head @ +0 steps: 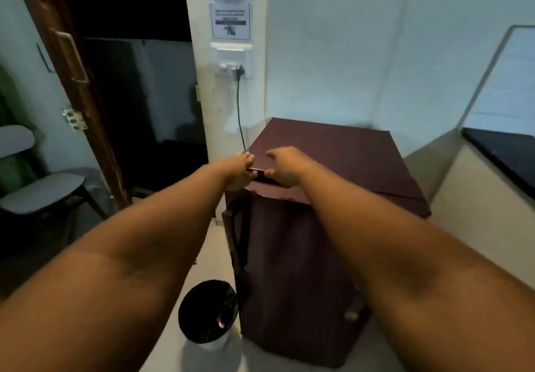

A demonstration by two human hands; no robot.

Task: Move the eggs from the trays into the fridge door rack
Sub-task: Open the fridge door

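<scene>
A maroon fridge [333, 163] stands below me with its door [289, 270] closed and a dark handle [236, 232] on the left edge. Both arms reach out over its top front-left corner. My left hand [238, 173] and my right hand [286, 167] meet there, each gripping one end of a small dark flat object [258, 175] with a shiny edge, held just above the fridge top. What the object is I cannot tell. No eggs, trays or door rack are in view.
A black-lined bin [207, 312] stands on the floor at the fridge's front left. A grey chair [43, 192] is at the left by an open wooden door [72, 82]. A dark counter [503, 151] lies to the right. A power cord [239, 111] hangs behind the fridge.
</scene>
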